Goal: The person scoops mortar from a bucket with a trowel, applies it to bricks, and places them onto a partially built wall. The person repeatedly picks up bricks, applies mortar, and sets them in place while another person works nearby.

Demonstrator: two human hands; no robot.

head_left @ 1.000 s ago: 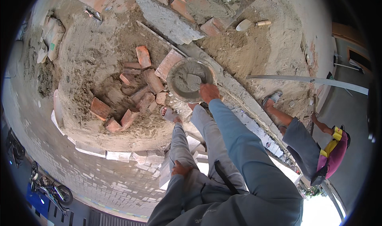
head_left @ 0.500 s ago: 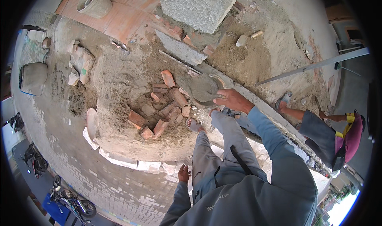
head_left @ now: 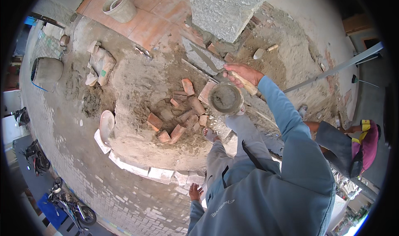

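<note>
My right hand (head_left: 245,74) is closed round the pale wooden handle of a trowel (head_left: 205,58). Its pointed blade carries grey mortar and lies against a grey slab beside the rough block. Just below that hand, close to my feet, a round bucket (head_left: 240,103) holds wet grey mortar. My left hand (head_left: 195,191) hangs low beside my leg with fingers apart and nothing in it. Several broken red bricks (head_left: 178,133) are heaped on the sandy ground to the left of the bucket. A second trowel (head_left: 258,53) with a wooden handle rests on the sand farther off.
A large rough grey block (head_left: 224,11) stands ahead. A white bucket (head_left: 120,9) is on orange tiles. A torn sack (head_left: 102,63) and an oval basin (head_left: 107,126) lie to the left. On the right, a co-worker (head_left: 341,142) bends near a long metal bar (head_left: 332,70).
My right hand has moved from the mortar bucket up to the grey slab, and the trowel now shows plainly in it. The bucket sits slightly lower in view. My left hand stays low.
</note>
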